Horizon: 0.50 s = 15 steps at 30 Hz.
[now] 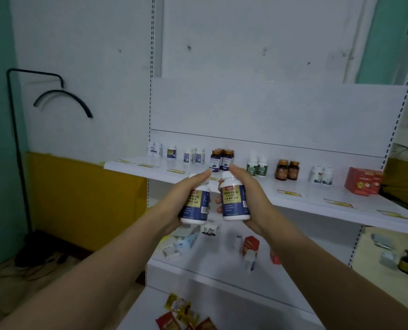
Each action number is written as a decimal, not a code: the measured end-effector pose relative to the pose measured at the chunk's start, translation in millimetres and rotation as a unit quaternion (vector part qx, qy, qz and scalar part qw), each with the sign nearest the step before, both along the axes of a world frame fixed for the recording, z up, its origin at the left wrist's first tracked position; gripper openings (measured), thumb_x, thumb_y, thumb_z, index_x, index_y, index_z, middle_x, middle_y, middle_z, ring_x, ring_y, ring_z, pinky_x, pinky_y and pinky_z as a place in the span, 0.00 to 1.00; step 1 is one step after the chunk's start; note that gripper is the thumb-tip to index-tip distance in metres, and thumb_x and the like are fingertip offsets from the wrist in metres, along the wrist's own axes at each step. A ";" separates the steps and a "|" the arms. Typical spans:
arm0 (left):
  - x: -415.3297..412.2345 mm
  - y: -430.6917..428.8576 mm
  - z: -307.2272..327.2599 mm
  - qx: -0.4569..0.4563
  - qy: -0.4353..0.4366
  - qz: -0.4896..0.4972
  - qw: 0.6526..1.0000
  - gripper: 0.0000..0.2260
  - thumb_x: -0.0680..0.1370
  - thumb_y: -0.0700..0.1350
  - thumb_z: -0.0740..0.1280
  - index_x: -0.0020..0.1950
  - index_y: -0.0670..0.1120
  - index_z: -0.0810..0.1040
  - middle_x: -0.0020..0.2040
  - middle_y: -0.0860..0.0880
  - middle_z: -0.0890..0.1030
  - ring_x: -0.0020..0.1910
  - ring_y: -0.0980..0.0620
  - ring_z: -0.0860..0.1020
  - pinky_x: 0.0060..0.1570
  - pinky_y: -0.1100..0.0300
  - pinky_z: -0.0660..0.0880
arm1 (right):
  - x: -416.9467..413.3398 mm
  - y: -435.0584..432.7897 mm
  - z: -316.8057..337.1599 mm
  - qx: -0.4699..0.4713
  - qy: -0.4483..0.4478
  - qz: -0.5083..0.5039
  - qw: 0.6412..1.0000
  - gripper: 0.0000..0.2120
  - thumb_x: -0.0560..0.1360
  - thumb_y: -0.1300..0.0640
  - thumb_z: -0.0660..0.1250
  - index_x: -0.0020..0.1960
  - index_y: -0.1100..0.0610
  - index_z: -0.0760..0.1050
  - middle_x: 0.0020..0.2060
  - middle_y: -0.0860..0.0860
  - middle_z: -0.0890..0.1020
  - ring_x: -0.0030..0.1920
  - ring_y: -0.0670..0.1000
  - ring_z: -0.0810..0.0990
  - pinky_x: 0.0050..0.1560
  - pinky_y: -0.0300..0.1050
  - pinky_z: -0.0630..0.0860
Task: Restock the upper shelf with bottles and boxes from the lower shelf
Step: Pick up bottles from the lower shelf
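As both arms reach forward, two white bottles with dark blue labels are held just in front of the upper shelf (317,194), level with its front edge. On the left hand (184,198) the fingers are wrapped round the left bottle (197,206), one item, slightly tilted. On the right hand (253,201) the fingers are wrapped round the right bottle (235,198), one item, near upright, label facing the camera. The two bottles are just beside each other.

On the upper shelf, left to right, seven clusters stand upright:
- two white bottles (154,148) at the left end
- a single white bottle (171,151)
- a white cluster (194,155), count uncertain
- amber-capped bottles (222,159), at least four
- green-labelled bottles (257,166), count uncertain
- brown bottles (287,170), at least two
- a further white group (320,175), count uncertain

One red box (363,181) sits at the right end. Yellow price tags (289,193) line the front edge.

Under the upper shelf, the lower shelf (212,267) carries scattered small boxes, among them one red-and-white box (251,245); the arms hide part of the lot. Lower again, red and gold sachets (181,310) are cut off at the bottom of the view.

The shelving is white. Left of the upper shelf are a white wall, a teal wall and a yellow panel (84,194). Label text is too blurred to read.
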<state>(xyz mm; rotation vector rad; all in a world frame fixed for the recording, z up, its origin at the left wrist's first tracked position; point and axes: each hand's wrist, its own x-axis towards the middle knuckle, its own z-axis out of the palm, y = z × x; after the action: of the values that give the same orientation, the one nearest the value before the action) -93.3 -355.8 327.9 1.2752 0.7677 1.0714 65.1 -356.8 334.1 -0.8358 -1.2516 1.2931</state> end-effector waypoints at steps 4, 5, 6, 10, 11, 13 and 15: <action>-21.0 25.2 0.0 -0.004 -0.024 0.003 1.000 0.17 0.74 0.57 0.67 0.50 0.44 0.77 0.36 0.44 0.79 0.31 0.50 0.76 0.36 0.59 0.74 | -25.3 29.7 -5.8 -0.012 -0.002 0.022 1.000 0.14 0.75 0.46 0.65 0.45 0.56 0.77 0.31 0.54 0.81 0.28 0.52 0.79 0.34 0.46 0.78; -25.9 34.2 1.3 -0.005 -0.030 0.006 1.000 0.16 0.74 0.57 0.67 0.49 0.44 0.78 0.36 0.44 0.79 0.32 0.49 0.76 0.37 0.58 0.74 | -30.7 39.1 -4.6 -0.014 0.002 0.027 1.000 0.14 0.75 0.46 0.64 0.46 0.57 0.77 0.31 0.54 0.81 0.27 0.52 0.79 0.34 0.45 0.78; -30.9 44.2 2.8 -0.004 -0.035 0.010 0.999 0.15 0.74 0.56 0.67 0.48 0.45 0.78 0.37 0.44 0.79 0.32 0.49 0.77 0.37 0.58 0.74 | -36.1 49.0 -2.7 -0.014 0.007 0.031 0.999 0.14 0.75 0.46 0.64 0.47 0.57 0.77 0.31 0.54 0.81 0.27 0.51 0.79 0.33 0.45 0.78; -49.7 92.2 7.1 0.014 -0.065 0.031 0.997 0.12 0.72 0.52 0.68 0.48 0.44 0.79 0.38 0.44 0.80 0.34 0.48 0.77 0.40 0.57 0.75 | -56.7 100.0 3.5 -0.006 0.009 0.045 0.999 0.15 0.75 0.47 0.64 0.51 0.59 0.75 0.29 0.53 0.82 0.26 0.51 0.79 0.30 0.42 0.79; -53.2 105.3 8.3 0.019 -0.074 0.033 0.996 0.10 0.73 0.50 0.68 0.47 0.45 0.79 0.38 0.44 0.80 0.34 0.48 0.77 0.41 0.57 0.75 | -60.5 114.8 4.5 -0.003 0.009 0.047 0.999 0.14 0.75 0.47 0.64 0.50 0.58 0.76 0.29 0.53 0.82 0.26 0.51 0.80 0.29 0.42 0.79; -59.1 133.3 10.5 0.023 -0.083 0.034 0.996 0.07 0.74 0.48 0.67 0.46 0.45 0.80 0.40 0.44 0.80 0.36 0.47 0.77 0.43 0.55 0.75 | -66.3 146.2 6.5 0.005 0.014 0.054 0.998 0.14 0.75 0.47 0.65 0.50 0.57 0.75 0.29 0.54 0.81 0.25 0.51 0.80 0.29 0.42 0.79; -65.0 161.6 15.9 0.024 -0.082 0.030 0.996 0.07 0.74 0.47 0.66 0.46 0.45 0.80 0.40 0.43 0.80 0.36 0.47 0.77 0.42 0.55 0.75 | -71.0 179.9 11.4 0.014 0.014 0.062 0.998 0.14 0.75 0.46 0.65 0.51 0.56 0.75 0.29 0.54 0.81 0.26 0.51 0.79 0.30 0.42 0.79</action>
<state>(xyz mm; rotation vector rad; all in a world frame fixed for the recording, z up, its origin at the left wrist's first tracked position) -158.3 -194.2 343.8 1.1947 0.6624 1.2326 -5.8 -176.9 345.5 -0.7267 -1.3146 1.3779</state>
